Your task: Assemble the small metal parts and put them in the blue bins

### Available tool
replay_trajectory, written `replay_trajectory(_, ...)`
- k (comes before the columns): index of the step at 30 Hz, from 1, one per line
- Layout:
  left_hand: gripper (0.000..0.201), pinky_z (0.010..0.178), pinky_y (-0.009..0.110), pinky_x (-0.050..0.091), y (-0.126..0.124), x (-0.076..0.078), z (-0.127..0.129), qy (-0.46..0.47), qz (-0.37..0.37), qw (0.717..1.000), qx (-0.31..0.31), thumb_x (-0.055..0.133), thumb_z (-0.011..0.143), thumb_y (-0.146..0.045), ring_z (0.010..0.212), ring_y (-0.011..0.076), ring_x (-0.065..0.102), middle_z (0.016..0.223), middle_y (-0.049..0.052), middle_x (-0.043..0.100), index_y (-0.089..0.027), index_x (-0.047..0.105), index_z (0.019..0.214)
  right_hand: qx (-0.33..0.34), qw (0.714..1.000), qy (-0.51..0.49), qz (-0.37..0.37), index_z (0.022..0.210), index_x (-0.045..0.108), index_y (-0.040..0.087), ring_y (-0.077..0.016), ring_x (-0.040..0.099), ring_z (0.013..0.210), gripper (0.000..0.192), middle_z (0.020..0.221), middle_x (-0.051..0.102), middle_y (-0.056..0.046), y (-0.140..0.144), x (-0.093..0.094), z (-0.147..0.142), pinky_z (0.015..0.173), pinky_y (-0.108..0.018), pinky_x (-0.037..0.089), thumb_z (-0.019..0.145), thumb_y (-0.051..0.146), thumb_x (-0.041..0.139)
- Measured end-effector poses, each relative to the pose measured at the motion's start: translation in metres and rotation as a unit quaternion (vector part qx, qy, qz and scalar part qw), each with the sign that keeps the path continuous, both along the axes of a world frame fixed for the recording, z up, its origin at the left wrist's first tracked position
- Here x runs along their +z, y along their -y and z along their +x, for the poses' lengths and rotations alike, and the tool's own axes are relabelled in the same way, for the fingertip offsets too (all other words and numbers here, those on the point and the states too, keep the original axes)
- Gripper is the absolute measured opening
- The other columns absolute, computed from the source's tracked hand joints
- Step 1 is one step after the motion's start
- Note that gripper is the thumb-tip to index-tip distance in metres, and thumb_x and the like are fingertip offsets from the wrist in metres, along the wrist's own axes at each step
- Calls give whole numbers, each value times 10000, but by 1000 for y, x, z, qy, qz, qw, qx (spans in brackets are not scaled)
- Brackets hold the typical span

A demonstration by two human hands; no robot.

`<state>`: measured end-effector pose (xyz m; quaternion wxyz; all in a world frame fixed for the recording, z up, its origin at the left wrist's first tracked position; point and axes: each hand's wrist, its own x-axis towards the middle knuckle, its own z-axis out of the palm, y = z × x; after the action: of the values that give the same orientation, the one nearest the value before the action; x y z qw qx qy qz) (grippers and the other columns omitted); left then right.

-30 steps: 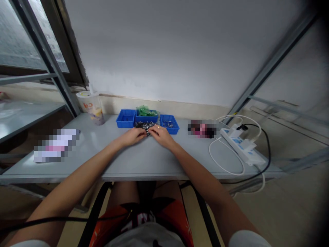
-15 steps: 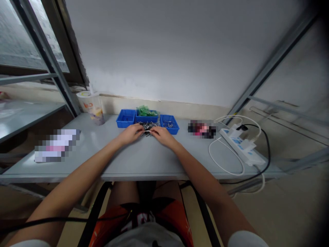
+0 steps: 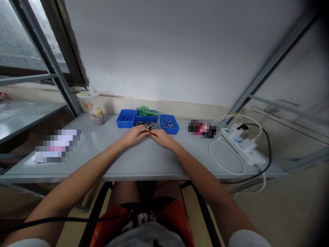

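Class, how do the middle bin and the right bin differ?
The middle bin holds green material rising above its rim; the right bin holds small metal pieces lying low inside. The middle bin stands behind the metal pile; the right bin, right of it. Both are blue and open-topped.

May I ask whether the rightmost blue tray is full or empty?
Neither: the tray holds scattered metal pieces, its blue inside showing.

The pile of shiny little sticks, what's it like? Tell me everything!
The pile is many thin pieces, silvery and dark, metal by the look, lying jumbled criss-cross in front of the middle blue tray. The left hand and right hand hide part of its near edge; whether they touch it is unclear.
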<state>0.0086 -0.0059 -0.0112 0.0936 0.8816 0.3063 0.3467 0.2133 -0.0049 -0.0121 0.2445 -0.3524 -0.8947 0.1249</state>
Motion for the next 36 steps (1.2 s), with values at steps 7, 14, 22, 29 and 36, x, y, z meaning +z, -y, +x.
replay_trajectory(7, 201, 753, 289, 483, 1, 2, 0, -9, -20, 1000, -3, 501, 905, -302, 834, 174, 613, 904, 58, 650, -171, 647, 949, 0, 1000, -18, -11, 896, 674, 157, -114, 543, 712, 183, 782, 651, -19, 0, -1, -1, 668, -217, 344, 919, 263, 527)
replay_trajectory(14, 150, 695, 269, 473, 4, 3, -2, 18, -89, 995, 49, 516, 866, -285, 747, 152, 609, 857, 35, 659, -170, 586, 931, -31, 997, -66, -25, 1027, 661, 182, -117, 567, 742, 220, 882, 674, -29, 8, 12, 0, 700, -227, 381, 923, 296, 503)
replay_trajectory(22, 193, 701, 269, 455, 2, 4, -1, -47, -42, 998, 30, 489, 895, -313, 781, 162, 599, 873, 51, 665, -181, 624, 933, -43, 998, -53, -16, 971, 660, 178, -126, 584, 812, 197, 910, 679, -33, 10, 15, 1, 733, -229, 388, 933, 238, 477)
replay_trajectory(29, 220, 696, 280, 462, 0, 4, -3, -39, -32, 998, 37, 494, 898, -339, 777, 176, 605, 879, 53, 673, -184, 643, 945, -26, 999, -14, -19, 969, 662, 171, -135, 588, 828, 195, 904, 681, -39, 5, 9, 3, 746, -237, 390, 937, 234, 481)
replay_trajectory(36, 230, 693, 272, 451, -5, 4, -7, -52, -36, 996, 61, 482, 907, -335, 764, 180, 618, 884, 48, 687, -189, 656, 941, -40, 999, -22, -2, 966, 661, 162, -139, 596, 851, 233, 932, 685, -50, 4, 9, 5, 760, -235, 390, 957, 261, 450)
